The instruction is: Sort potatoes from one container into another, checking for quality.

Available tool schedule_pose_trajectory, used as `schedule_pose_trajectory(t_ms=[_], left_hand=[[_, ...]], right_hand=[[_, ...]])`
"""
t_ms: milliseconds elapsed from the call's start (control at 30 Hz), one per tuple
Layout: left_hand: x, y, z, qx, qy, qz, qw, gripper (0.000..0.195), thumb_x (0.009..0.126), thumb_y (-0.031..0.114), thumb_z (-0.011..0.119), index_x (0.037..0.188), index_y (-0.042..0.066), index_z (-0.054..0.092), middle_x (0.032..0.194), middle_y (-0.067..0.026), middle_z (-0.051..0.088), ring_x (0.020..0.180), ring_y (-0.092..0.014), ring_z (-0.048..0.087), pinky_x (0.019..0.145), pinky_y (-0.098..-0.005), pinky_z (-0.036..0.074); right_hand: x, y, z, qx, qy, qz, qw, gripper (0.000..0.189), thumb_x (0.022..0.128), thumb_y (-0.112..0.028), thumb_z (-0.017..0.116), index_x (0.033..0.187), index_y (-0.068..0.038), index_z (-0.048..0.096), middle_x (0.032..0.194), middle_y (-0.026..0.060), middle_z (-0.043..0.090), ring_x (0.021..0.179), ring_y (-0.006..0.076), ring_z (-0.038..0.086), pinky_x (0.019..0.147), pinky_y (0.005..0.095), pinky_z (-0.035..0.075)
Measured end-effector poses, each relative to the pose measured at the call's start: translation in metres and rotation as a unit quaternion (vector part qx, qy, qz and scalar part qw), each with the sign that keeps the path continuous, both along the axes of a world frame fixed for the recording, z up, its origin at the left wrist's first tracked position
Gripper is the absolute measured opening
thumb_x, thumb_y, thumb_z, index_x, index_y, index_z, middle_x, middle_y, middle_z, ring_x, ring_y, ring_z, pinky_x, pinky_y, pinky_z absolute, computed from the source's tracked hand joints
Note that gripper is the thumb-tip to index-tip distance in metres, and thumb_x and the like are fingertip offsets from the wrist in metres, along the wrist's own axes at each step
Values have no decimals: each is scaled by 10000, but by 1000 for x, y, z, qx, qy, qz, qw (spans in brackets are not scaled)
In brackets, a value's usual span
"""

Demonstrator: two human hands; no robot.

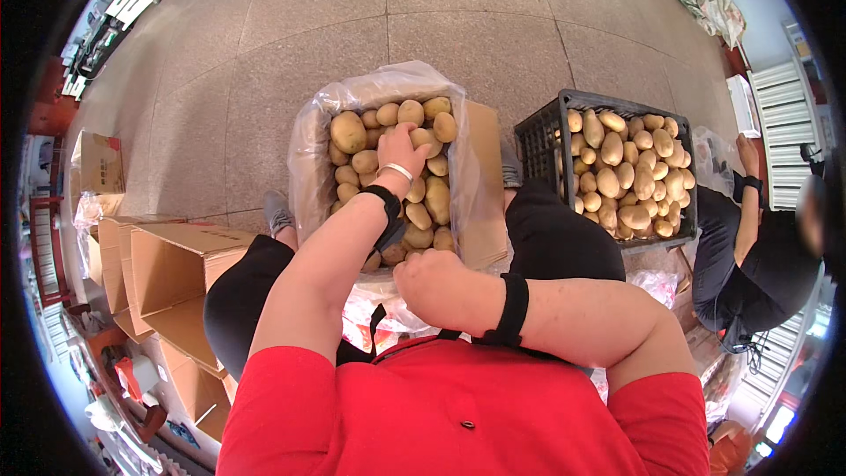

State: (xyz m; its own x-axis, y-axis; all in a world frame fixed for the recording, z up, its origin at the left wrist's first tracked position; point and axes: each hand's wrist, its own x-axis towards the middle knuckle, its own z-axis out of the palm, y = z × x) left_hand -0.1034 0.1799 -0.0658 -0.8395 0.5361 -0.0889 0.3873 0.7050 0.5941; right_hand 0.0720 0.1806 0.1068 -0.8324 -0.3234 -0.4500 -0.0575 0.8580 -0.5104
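Before me stands an open cardboard box [480,178] lined with a clear plastic bag [310,145] and filled with potatoes [437,198]. My left hand [401,153] reaches into it, touching potatoes near the far side. A potato [426,141] lies beside its thumb and fingers; whether they grip it I cannot tell. At the box's near edge is my right hand [439,287], fingers curled and partly hidden, next to the nearest potatoes. Whatever may be in that hand does not show. To the right, a black plastic crate [542,149] holds many more potatoes [624,175].
Open empty cardboard boxes [172,271] lie at my left, with another carton [99,162] beyond. At the right, a person [727,244] sits beside the crate. Plastic wrapping [390,307] lies between my legs. Tiled floor [462,39] extends ahead.
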Motion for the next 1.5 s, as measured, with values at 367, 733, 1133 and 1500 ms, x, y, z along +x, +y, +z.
schedule_pose_trajectory(t_ms=[367,733,1133,1500], left_hand=[[0,11,-12,-27,43,10,999,442,730,208,732,1108,100,530,1062,-158,540,1026,-343,523,886,-420,436],[-5,-2,-17,-67,60,-36,995,440,743,205,720,1082,93,462,1044,-172,533,1005,-342,541,844,-415,470],[-17,-10,8,-69,-11,-23,997,556,764,327,680,1203,40,495,1065,-198,576,974,-375,577,871,-399,476],[-28,-87,192,367,-457,142,798,388,904,245,551,1239,62,481,1048,-74,599,854,-144,597,735,-255,490]], right_hand=[[4,1,8,13,68,11,998,175,738,-96,586,876,12,591,808,160,619,761,286,632,626,366,521],[4,-4,5,33,73,8,997,179,742,-101,585,883,8,586,815,150,627,756,269,633,620,349,513],[5,0,-2,25,87,4,996,155,730,-130,609,838,-23,641,802,130,653,744,264,656,603,349,526],[-28,52,47,-31,165,-123,978,299,775,-263,659,896,-2,577,792,182,636,770,308,648,665,360,511]])
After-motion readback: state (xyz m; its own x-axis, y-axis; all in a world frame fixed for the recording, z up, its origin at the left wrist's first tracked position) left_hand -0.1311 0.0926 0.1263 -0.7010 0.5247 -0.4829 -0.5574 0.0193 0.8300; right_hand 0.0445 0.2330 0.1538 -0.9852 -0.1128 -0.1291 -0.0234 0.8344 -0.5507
